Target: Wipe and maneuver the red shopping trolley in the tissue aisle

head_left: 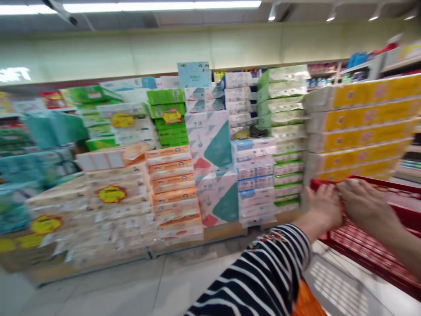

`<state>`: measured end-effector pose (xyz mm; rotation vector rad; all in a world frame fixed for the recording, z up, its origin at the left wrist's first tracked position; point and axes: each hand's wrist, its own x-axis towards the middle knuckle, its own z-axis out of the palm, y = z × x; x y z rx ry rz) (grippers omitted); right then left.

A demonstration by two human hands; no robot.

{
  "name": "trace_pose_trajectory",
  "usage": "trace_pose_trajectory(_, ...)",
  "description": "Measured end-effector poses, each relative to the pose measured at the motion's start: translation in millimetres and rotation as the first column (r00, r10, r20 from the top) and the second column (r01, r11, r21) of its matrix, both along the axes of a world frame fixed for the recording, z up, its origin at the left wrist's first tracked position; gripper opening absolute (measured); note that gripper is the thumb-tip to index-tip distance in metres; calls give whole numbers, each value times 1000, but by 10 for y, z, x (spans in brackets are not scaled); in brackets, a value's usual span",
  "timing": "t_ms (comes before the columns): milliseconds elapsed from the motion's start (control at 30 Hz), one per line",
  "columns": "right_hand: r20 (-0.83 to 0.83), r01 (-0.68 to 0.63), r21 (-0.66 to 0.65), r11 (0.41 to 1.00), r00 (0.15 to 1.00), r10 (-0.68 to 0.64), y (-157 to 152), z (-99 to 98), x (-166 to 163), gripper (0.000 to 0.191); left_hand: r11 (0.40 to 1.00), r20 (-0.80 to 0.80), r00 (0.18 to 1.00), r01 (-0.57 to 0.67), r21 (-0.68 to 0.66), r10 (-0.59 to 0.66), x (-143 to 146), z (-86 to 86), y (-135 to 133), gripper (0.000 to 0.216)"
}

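A red shopping cart (371, 252) with a mesh basket stands at the right, partly cut off by the frame edge. On its near top rim lies my left hand (324, 205), fingers curled over the red edge. Close beside it, my right hand (366, 202) grips the same rim, its wrist reaching in from the right edge. The left arm wears a navy and white striped sleeve (263, 272). Motion blurs the fingers somewhat, and their undersides are hidden.
Stacked tissue packs (173, 184) line a low wooden platform (223, 232) ahead. Yellow-and-white packs (365, 127) rise just behind the cart. Teal packs (33, 171) stand at the left. Store shelves (362, 66) run along the right. Pale tiles cover the floor (131, 289).
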<state>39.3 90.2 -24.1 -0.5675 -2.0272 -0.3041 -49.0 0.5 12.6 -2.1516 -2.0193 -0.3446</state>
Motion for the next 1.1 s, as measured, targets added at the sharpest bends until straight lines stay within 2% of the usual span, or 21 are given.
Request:
trace_pose_trajectory(33, 112, -16, 8, 1000, 994, 15, -41, 76, 128, 45, 1000, 9, 1000, 9, -13, -9, -10, 11, -10, 67)
trace_pose_trajectory(67, 199, 36, -2, 999, 979, -35, -90, 141, 261, 45, 1000, 29, 1000, 11, 6, -12, -21, 15, -19, 65)
trace_pose_trajectory(133, 252, 241, -12, 970, 940, -230, -190, 223, 561, 44, 999, 71, 997, 8, 49, -12, -42, 5, -21, 62)
trace_pose_trajectory(267, 262, 562, -46, 826, 805, -533, -374, 242, 1342, 45, 997, 69, 998, 8, 78, -13, -50, -43, 17, 64)
trace_pose_trajectory(367, 215, 685, -129, 717, 725, -654, -511, 241, 1798, 45, 989, 58, 998, -17, 149, 9, 42, -46, 31, 63)
trace_pose_trajectory(433, 179, 702, -195, 685, 712, -679, -572, 244, 1865, 47, 982, 18, 998, 48, 185, -52, 174, -38, 38, 66)
trace_pose_trajectory(467, 180, 687, -220, 693, 726, -663, -587, 245, 1829, 48, 977, -4, 996, 89, 192, -90, 259, -36, 43, 67)
trace_pose_trajectory(500, 193, 658, -237, 715, 753, -629, -591, 247, 1762, 49, 975, -32, 990, 140, 175, -136, 349, -36, 49, 68)
trace_pose_trajectory(567, 261, 558, -236, 795, 825, -502, -565, 253, 1612, 49, 964, -68, 976, 217, 152, -209, 524, -43, 59, 68)
trace_pose_trajectory(633, 309, 485, -242, 841, 859, -407, -514, 259, 1556, 47, 964, -63, 974, 224, 145, -217, 648, -49, 65, 67)
trace_pose_trajectory(733, 293, 501, -305, 810, 858, -421, -443, 239, 1764, 42, 970, -56, 977, 210, 122, -204, 707, -37, 72, 67)
trace_pose_trajectory(833, 191, 529, -358, 770, 848, -494, -409, 181, 2113, 36, 972, -48, 977, 212, 99, -208, 700, -18, 80, 66)
trace_pose_trajectory(900, 148, 544, -380, 748, 834, -532, -411, 151, 2223, 35, 976, -38, 981, 194, 101, -192, 709, -18, 77, 66)
trace_pose_trajectory(1000, 184, 562, -390, 730, 824, -536, -462, 154, 2080, 35, 978, -33, 985, 172, 115, -169, 739, -32, 59, 68)
trace_pose_trajectory(1100, 281, 540, -366, 758, 840, -464, -543, 199, 1789, 37, 980, -39, 987, 162, 114, -159, 744, -29, 48, 68)
